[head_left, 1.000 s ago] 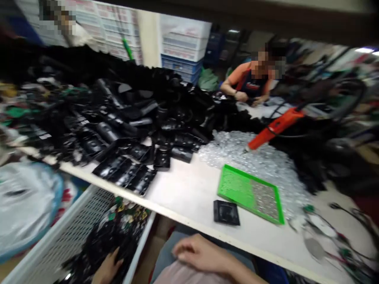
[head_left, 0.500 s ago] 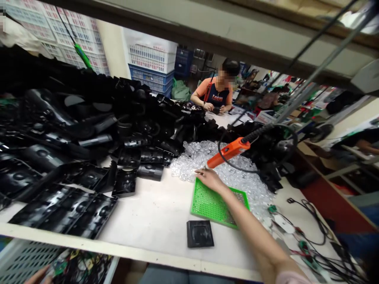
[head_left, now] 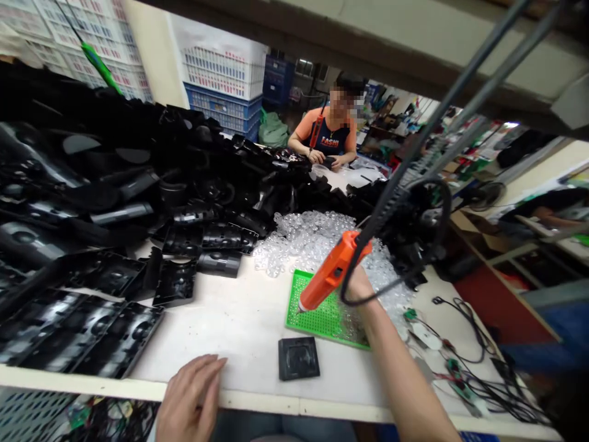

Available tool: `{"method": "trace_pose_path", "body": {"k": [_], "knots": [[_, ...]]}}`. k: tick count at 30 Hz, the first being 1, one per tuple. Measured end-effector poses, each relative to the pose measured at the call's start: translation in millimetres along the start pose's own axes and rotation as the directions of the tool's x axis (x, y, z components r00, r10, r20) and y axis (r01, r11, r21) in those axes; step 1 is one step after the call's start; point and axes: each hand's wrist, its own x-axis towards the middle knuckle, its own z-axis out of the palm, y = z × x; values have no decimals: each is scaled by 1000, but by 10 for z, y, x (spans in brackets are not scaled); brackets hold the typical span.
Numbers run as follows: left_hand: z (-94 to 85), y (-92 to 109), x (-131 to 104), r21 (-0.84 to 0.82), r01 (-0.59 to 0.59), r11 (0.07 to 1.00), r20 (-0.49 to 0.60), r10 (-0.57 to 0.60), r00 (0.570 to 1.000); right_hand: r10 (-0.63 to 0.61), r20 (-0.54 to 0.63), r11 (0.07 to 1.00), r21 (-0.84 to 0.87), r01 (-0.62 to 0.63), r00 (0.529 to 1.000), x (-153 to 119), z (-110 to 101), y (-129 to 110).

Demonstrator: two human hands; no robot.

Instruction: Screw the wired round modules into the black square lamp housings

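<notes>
Orange screwdriver (head_left: 324,276) is tilted above the white worktable (head_left: 239,325), the largest surface under survey. Across the worktable's left and far side lies a high pile of black casings (head_left: 184,147), several of them side by side at the near left. Beyond the pile sits a co-worker (head_left: 326,135) in an orange-sleeved top, both hands at a small dark piece (head_left: 328,161). To the right of the casings, a heap of clear plastic parts (head_left: 313,230) spreads behind the tool. Right hand (head_left: 361,285) lies behind the screwdriver's body — fingers hidden by the tool, so their closure cannot be told. Left hand (head_left: 191,396) is at the worktable's front edge, fingers extended side by side and loosely curved, well apart from the tool. Green tray (head_left: 322,322), perforated, lies flat beneath the screwdriver. Just in front of it sits a black square part (head_left: 299,358) with a framed face. The screwdriver's tip points down over the tray's left part — contact cannot be determined. Smallest noted: tiny greyish pieces (head_left: 350,328) in the tray's right part.
</notes>
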Motion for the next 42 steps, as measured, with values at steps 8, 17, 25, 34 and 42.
{"method": "trace_pose_path", "body": {"k": [8, 17, 25, 34, 42], "knots": [[458, 419, 203, -304, 14, 953, 147, 32, 989, 241, -107, 967, 108, -229, 965, -1489, -596, 107], [639, 1242, 314, -503, 408, 762, 552, -79, 830, 309, 76, 883, 348, -315, 948, -2129, 6, 131], [432, 1050, 199, -119, -205, 971, 316, 233, 920, -710, 362, 404, -494, 770, 604, -2227, -2, 114], [665, 784, 270, -151, -64, 986, 484, 130, 865, -725, 474, 234, -513, 826, 500, -1905, -39, 400], [781, 653, 211, -111, -210, 971, 503, 237, 831, -664, 469, 216, -626, 750, 583, -2013, 44, 551]]}}
